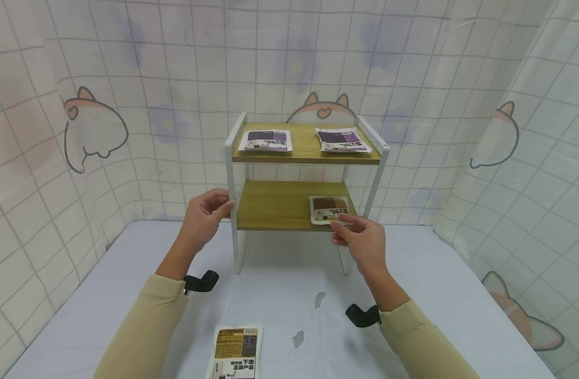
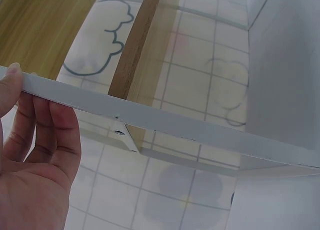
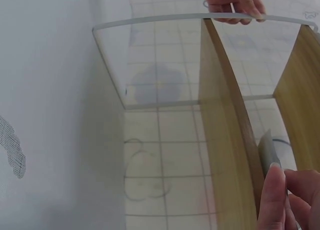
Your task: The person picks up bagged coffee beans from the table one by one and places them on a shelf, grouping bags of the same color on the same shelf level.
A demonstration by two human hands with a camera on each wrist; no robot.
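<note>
My left hand (image 1: 203, 217) pinches the white front leg (image 2: 165, 122) of a small two-tier shelf between thumb and fingers, just beside the lower board. On the right, my right hand (image 1: 362, 239) pinches the near edge of a flat packet (image 1: 323, 209) with a brown and white print. That packet lies over the right front part of the lower wooden board (image 1: 275, 205). Seen edge-on in the right wrist view, the packet (image 3: 270, 152) stands close against the board, with the thumb on its near side.
On the upper board (image 1: 303, 139) lie purple-and-white packets at the left (image 1: 266, 140) and a small pile at the right (image 1: 342, 140). A yellow-brown packet (image 1: 235, 352) rests on the white tabletop near the front. Behind the shelf hangs a checked curtain (image 1: 185, 105).
</note>
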